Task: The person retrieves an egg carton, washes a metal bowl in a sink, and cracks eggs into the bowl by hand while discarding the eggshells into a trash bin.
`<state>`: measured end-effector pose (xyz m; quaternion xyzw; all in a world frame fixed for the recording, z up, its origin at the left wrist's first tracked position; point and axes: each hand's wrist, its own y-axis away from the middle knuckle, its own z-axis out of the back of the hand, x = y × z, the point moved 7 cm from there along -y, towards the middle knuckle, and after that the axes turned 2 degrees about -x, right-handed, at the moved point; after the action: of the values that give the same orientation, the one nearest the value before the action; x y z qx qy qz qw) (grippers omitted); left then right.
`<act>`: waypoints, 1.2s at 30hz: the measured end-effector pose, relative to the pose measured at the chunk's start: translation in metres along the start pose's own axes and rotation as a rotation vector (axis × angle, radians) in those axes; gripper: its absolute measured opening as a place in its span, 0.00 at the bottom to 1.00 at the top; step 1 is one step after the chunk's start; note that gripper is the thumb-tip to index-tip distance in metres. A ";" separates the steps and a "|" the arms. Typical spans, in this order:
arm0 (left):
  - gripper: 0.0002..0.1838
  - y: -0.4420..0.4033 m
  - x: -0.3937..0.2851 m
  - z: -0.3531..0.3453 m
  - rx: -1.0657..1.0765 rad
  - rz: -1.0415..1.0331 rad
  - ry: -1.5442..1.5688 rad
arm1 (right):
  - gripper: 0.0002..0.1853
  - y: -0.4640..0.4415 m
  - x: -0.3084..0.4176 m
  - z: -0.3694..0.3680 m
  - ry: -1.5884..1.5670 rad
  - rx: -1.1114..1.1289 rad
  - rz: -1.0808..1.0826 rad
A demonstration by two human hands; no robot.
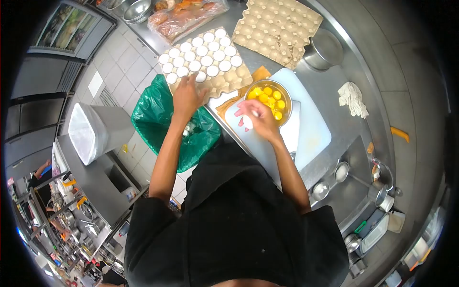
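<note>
My left hand (pixel 188 99) reaches over the near edge of a cardboard tray (pixel 229 82) of white eggs, its fingertips beside one egg (pixel 201 77). Over the white cutting board (pixel 313 129), my right hand (pixel 260 119) has its fingers curled round a white egg (pixel 248 121). It is at the near-left rim of a metal bowl (pixel 289 115) that holds several yolks (pixel 272 101). Below my left hand, a green-lined bin (pixel 155 115) has eggshells (pixel 189 128) in it.
An egg tray without eggs (pixel 275 33) and a metal pot (pixel 325 50) stand at the back. A bagged food item (pixel 184 18) lies back left. A crumpled cloth (pixel 353 99) and ladles (pixel 321 191) are on the right. A white-lined bin (pixel 88 134) stands left.
</note>
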<state>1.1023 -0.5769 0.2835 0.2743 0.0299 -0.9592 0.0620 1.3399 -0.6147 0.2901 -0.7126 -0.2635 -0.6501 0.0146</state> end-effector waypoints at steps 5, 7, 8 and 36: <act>0.26 -0.045 0.012 -0.028 -0.031 -0.071 -0.290 | 0.13 0.021 0.005 0.094 -0.506 -0.420 0.172; 0.24 -0.048 0.011 -0.025 0.011 -0.062 -0.301 | 0.14 0.043 0.006 0.127 -0.489 -0.546 0.224; 0.23 -0.047 0.009 -0.021 0.019 -0.066 -0.309 | 0.16 0.050 0.008 0.134 -0.435 -0.544 0.234; 0.26 0.033 -0.173 -0.068 0.630 -0.054 1.164 | 0.18 0.041 0.055 0.095 0.065 -0.346 0.124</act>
<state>1.2881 -0.5853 0.3171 0.7520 -0.2164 -0.6185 -0.0715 1.4441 -0.5959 0.3398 -0.6979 -0.1028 -0.7063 -0.0594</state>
